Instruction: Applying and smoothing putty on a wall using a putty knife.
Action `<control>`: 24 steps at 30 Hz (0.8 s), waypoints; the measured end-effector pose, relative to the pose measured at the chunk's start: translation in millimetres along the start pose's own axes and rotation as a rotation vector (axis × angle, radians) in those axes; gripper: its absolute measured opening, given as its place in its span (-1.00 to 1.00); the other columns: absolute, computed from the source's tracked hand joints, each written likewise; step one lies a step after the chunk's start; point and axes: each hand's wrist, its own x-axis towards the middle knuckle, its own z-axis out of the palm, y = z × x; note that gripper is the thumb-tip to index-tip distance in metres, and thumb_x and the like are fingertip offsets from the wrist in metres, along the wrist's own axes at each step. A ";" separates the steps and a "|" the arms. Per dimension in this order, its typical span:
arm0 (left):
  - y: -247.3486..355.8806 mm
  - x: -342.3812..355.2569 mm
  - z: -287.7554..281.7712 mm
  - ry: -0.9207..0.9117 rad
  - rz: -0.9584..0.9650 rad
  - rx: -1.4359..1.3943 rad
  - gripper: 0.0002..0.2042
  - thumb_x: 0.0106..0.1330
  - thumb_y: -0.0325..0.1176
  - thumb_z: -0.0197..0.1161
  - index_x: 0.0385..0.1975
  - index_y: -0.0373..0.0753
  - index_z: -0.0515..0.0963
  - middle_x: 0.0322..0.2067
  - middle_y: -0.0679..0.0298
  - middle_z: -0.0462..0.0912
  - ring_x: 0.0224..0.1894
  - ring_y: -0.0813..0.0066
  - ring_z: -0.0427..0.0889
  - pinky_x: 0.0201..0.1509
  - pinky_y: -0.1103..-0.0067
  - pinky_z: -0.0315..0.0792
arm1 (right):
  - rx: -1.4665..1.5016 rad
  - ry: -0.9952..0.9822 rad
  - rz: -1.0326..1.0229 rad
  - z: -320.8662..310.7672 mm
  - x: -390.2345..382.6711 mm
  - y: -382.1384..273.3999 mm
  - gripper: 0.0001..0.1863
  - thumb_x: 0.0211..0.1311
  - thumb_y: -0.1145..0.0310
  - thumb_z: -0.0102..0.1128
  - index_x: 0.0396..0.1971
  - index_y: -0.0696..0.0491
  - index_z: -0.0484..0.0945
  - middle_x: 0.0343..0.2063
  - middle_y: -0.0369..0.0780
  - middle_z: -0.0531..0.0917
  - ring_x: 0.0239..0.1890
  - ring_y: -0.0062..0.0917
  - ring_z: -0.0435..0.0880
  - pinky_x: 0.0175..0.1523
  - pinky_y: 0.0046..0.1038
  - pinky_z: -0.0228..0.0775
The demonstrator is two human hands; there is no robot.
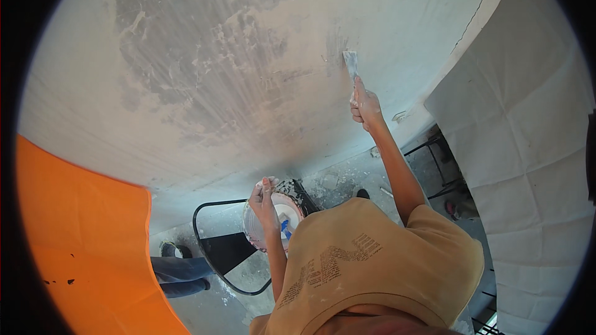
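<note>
My right hand (pixel 366 108) is closed round a putty knife (pixel 351 62). Its flat, white-smeared blade lies against the wall (pixel 261 87), next to a small grey patch. My left hand (pixel 264 208) is raised beside an open bucket (pixel 253 231), its fingers bent together and coated in white. Whatever those fingers hold, if anything, I cannot make out. White paste shows inside the bucket, along with a blue-handled tool (pixel 285 228). Large grey blotches and pale streaks cover the wall's left half.
A black-framed chair (pixel 226 251) stands by the bucket. Orange sheeting (pixel 81 229) hangs at left, with another person's legs (pixel 180 270) beyond it. Pale sheeting (pixel 528 136) hangs at right, near dark metal legs (pixel 437 161). White spots mark the grey floor (pixel 332 180).
</note>
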 end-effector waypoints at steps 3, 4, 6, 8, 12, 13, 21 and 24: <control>0.7 -0.1 3.1 -0.003 0.013 -0.040 -0.70 0.29 -0.15 0.15 -0.32 -0.32 0.52 -0.38 0.25 0.59 -0.26 0.53 0.56 -0.10 0.60 0.38 | 0.018 -0.053 -0.014 4.5 -0.6 -4.4 -0.48 0.22 -0.18 -0.07 -0.72 -0.10 0.16 -0.81 -0.47 0.13 -0.87 -0.79 -0.02 -0.78 -0.64 -0.30; -1.6 -6.5 -1.4 0.004 0.002 -0.037 -0.70 0.29 -0.15 0.15 -0.32 -0.32 0.52 -0.38 0.25 0.59 -0.26 0.53 0.56 -0.10 0.60 0.38 | 0.045 -0.031 -0.022 1.3 -7.6 -2.4 -0.48 0.22 -0.18 -0.08 -0.72 -0.09 0.16 -0.81 -0.47 0.12 -0.87 -0.79 -0.02 -0.78 -0.64 -0.30; -5.4 -3.5 -3.9 0.039 -0.013 -0.048 -0.70 0.28 -0.15 0.15 -0.32 -0.32 0.52 -0.38 0.26 0.58 -0.26 0.52 0.56 -0.11 0.59 0.39 | 0.074 -0.018 -0.045 -0.7 -9.3 1.9 -0.48 0.22 -0.18 -0.08 -0.71 -0.09 0.16 -0.81 -0.47 0.11 -0.87 -0.80 -0.03 -0.78 -0.65 -0.30; -10.6 -11.0 -9.8 0.050 -0.036 -0.022 -0.70 0.28 -0.15 0.15 -0.31 -0.32 0.52 -0.38 0.26 0.59 -0.26 0.53 0.56 -0.12 0.59 0.39 | 0.067 0.028 0.041 -9.7 -9.0 18.7 -0.47 0.23 -0.18 -0.09 -0.72 -0.08 0.16 -0.81 -0.47 0.10 -0.87 -0.80 -0.03 -0.78 -0.65 -0.30; -18.1 -10.0 -17.1 0.091 -0.060 0.000 -0.69 0.29 -0.18 0.15 -0.32 -0.38 0.54 -0.38 0.24 0.59 -0.30 0.54 0.56 -0.14 0.60 0.43 | 0.076 -0.056 0.020 -2.1 9.9 4.7 -0.48 0.24 -0.17 -0.10 -0.72 -0.09 0.16 -0.82 -0.48 0.10 -0.87 -0.80 -0.03 -0.79 -0.66 -0.32; -18.4 -14.8 -20.6 0.096 -0.068 0.003 -0.69 0.29 -0.18 0.15 -0.32 -0.38 0.54 -0.38 0.24 0.59 -0.30 0.54 0.56 -0.14 0.60 0.43 | 0.092 -0.028 -0.009 -3.9 2.7 8.0 -0.48 0.24 -0.16 -0.10 -0.72 -0.07 0.17 -0.82 -0.46 0.13 -0.87 -0.78 -0.01 -0.78 -0.65 -0.29; -8.8 -10.5 -26.8 0.083 -0.035 -0.020 -0.69 0.30 -0.18 0.14 -0.30 -0.38 0.54 -0.38 0.24 0.58 -0.30 0.55 0.56 -0.13 0.63 0.42 | 0.174 -0.021 -0.124 13.9 11.5 -26.7 -0.49 0.25 -0.16 -0.12 -0.72 -0.10 0.15 -0.81 -0.48 0.10 -0.86 -0.80 -0.05 -0.78 -0.65 -0.33; -6.9 -11.8 -26.1 0.083 -0.044 0.029 -0.68 0.30 -0.17 0.13 -0.28 -0.38 0.54 -0.37 0.24 0.59 -0.29 0.55 0.56 -0.11 0.61 0.42 | 0.170 -0.010 -0.164 4.4 -2.1 -15.8 -0.49 0.25 -0.16 -0.12 -0.71 -0.10 0.14 -0.81 -0.47 0.10 -0.86 -0.80 -0.05 -0.77 -0.64 -0.34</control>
